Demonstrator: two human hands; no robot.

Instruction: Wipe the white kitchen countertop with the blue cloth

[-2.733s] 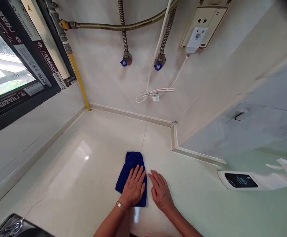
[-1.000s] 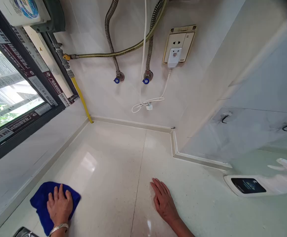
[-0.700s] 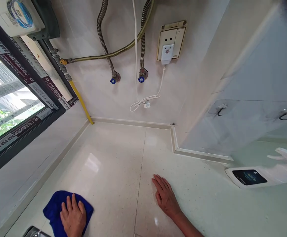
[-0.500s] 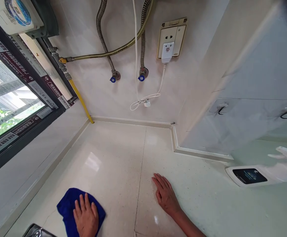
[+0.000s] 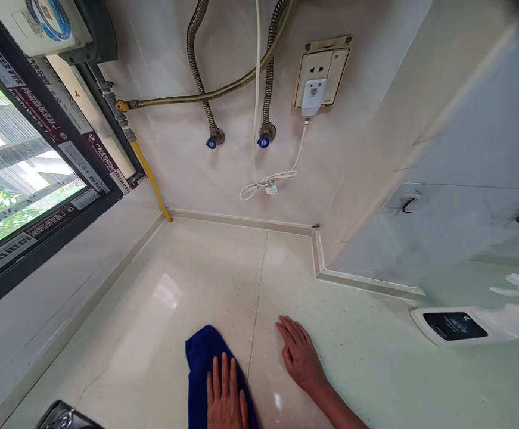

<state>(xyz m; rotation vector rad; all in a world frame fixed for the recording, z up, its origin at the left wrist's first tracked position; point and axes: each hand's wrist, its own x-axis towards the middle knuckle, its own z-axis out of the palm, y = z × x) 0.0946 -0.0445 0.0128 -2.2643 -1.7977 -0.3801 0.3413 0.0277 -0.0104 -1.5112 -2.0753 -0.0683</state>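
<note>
My left hand (image 5: 226, 393) lies flat on a dark blue cloth (image 5: 205, 348), fingers stretched forward, pressing it to the pale countertop (image 5: 152, 351). The cloth is bunched and folded at its left side, and its lower part runs out of the frame. To the right, across a thin crack in the counter, my right hand (image 5: 301, 354) rests on the surface with its fingers extended and nothing in them. Small dark specks dot the counter ahead of both hands.
A white device with a black label (image 5: 456, 326) stands at the right. Part of a metal fixture (image 5: 65, 417) shows at the lower left. On the back wall are a socket with a white plug (image 5: 313, 96), a looped cord (image 5: 259, 185) and two valves. A yellow pipe (image 5: 152, 179) meets the corner.
My left hand has slid the blue cloth rightward across the counter, close to the crack. The cloth is now more folded. My right hand has stayed in place; the view has shifted slightly.
</note>
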